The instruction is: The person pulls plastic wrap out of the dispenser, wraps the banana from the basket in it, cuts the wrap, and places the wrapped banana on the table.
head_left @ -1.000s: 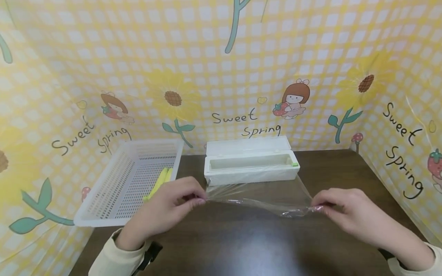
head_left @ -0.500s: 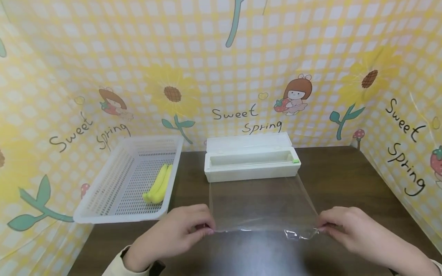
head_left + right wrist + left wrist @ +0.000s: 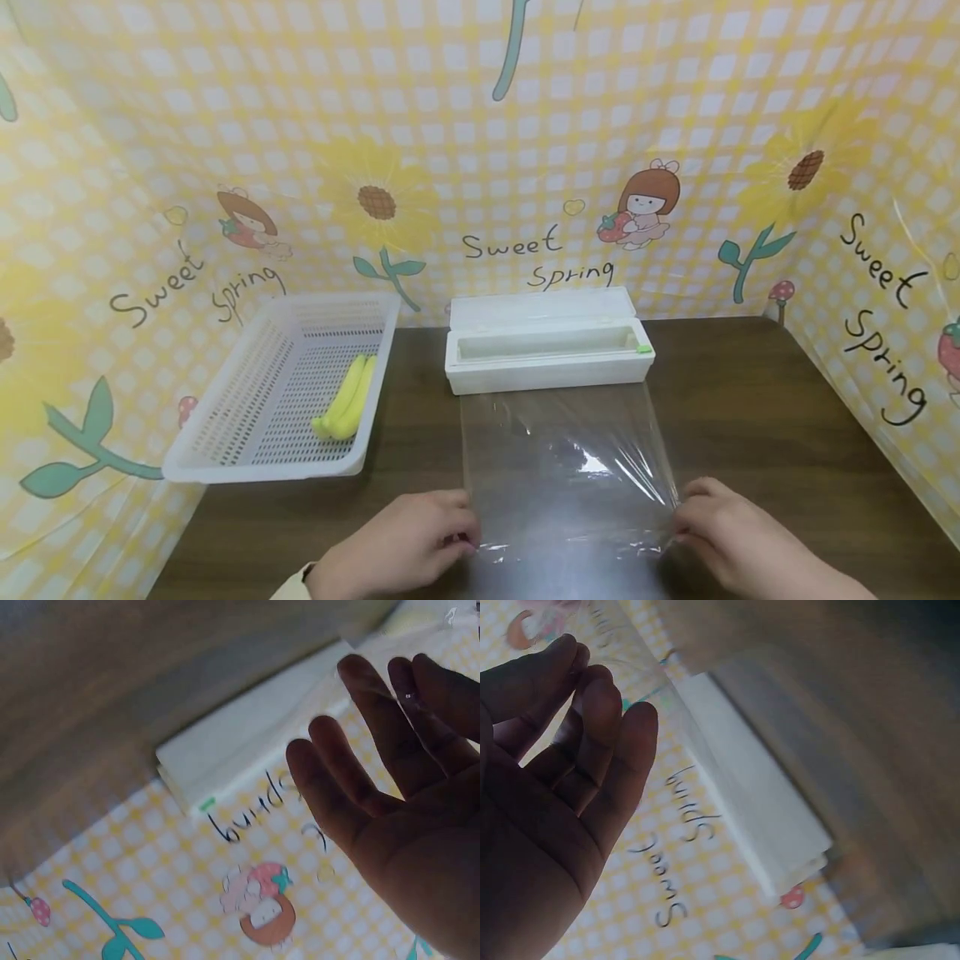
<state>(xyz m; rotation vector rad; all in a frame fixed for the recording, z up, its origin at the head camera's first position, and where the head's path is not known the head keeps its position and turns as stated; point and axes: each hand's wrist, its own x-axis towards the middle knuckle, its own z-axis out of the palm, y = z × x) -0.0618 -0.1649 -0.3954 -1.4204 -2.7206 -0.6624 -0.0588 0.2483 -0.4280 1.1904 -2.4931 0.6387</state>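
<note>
A sheet of clear plastic wrap (image 3: 555,475) stretches from the white dispenser box (image 3: 551,371) toward the front of the table. My left hand (image 3: 408,537) pinches its near left corner between thumb and index finger. At the near right corner, my right hand (image 3: 738,533) pinches the film the same way. Glossy creases run across the film's right half, over the dark wood. The box lid (image 3: 542,308) leans back, raised, and a small green piece (image 3: 643,349) shows at the box's right end. Both wrist views show the other fingers loosely bent, with the box (image 3: 757,802) beyond.
A white perforated basket (image 3: 225,400) stands on the left, with yellow bananas (image 3: 348,400) at its right side. Yellow checked cloth (image 3: 480,167) walls the back and sides. The dark wooden table (image 3: 757,400) extends right of the box.
Both hands have drawn the film from close to the box toward the front of the table. The sheet has lengthened and spread out. The bananas, earlier partly covered by the left hand, now show fully.
</note>
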